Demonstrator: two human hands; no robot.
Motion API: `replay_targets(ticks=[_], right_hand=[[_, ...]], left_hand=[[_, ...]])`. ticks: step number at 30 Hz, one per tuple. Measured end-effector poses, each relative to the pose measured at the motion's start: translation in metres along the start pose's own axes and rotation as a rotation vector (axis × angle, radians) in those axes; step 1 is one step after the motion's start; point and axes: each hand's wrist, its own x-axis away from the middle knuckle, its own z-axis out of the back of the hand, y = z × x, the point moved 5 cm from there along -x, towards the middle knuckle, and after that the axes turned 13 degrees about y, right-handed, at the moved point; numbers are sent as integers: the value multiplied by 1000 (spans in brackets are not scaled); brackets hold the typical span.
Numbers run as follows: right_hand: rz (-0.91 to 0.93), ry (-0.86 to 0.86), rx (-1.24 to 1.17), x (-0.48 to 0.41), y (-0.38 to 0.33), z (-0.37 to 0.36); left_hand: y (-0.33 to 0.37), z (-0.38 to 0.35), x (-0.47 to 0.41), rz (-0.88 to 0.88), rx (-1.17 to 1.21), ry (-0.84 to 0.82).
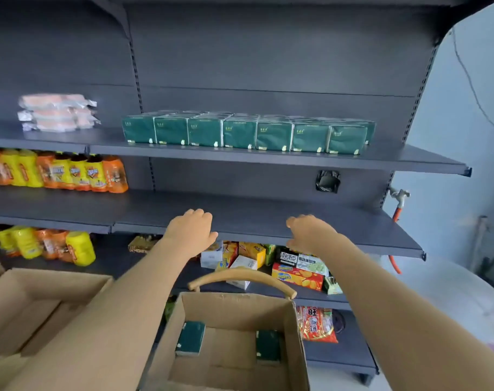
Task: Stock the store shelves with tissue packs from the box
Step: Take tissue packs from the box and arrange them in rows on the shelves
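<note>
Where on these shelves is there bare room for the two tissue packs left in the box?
Middle shelf: bare from the orange bottles rightward to its end, where the left hand and right hand hover. Upper shelf: a narrow strip right of the tissue row. Lower shelf: crowded with snack boxes.

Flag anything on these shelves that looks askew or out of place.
The rightmost tissue pack on the upper shelf sits turned, out of line with its row. On a lower shelf, the snack boxes lie jumbled at different angles.
</note>
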Motion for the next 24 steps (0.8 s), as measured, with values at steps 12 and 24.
replay_targets(ticks=[12,24], right_hand=[[-301,-521,-127,-42,-39,-254],[-423,-766,-188,0,-30,-434]], left_hand=[[-52,-256,-20,-174,155,-410],[-34,-436,54,-182,156,-753]])
